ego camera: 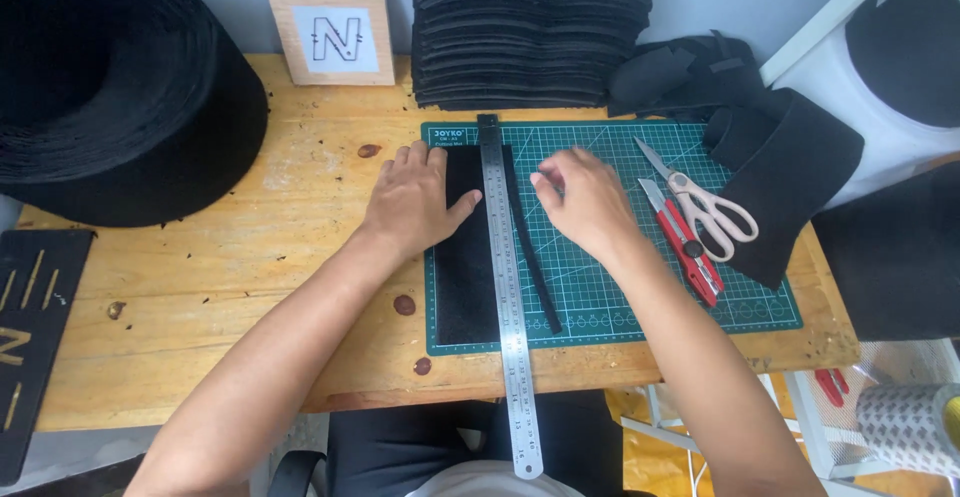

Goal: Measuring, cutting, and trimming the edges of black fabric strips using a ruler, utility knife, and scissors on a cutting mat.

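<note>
While flat, left hand (pixel 412 200) pins felt (pixel 464 257) (beneath).

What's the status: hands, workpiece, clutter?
Left hand flat on black sheet beside steel ruler. Right hand resting on cutting mat, empty. Thin black strip right of ruler. Scissors, red knife nearby.

Both forearms are bare from the elbow down, with no sleeves in view. The left hand (pixel 412 200) and the right hand (pixel 585 202) wear no gloves, rings, watch or bracelet. At the bottom edge, dark black trousers cover the lap, with a strip of pale grey top showing above them.
</note>
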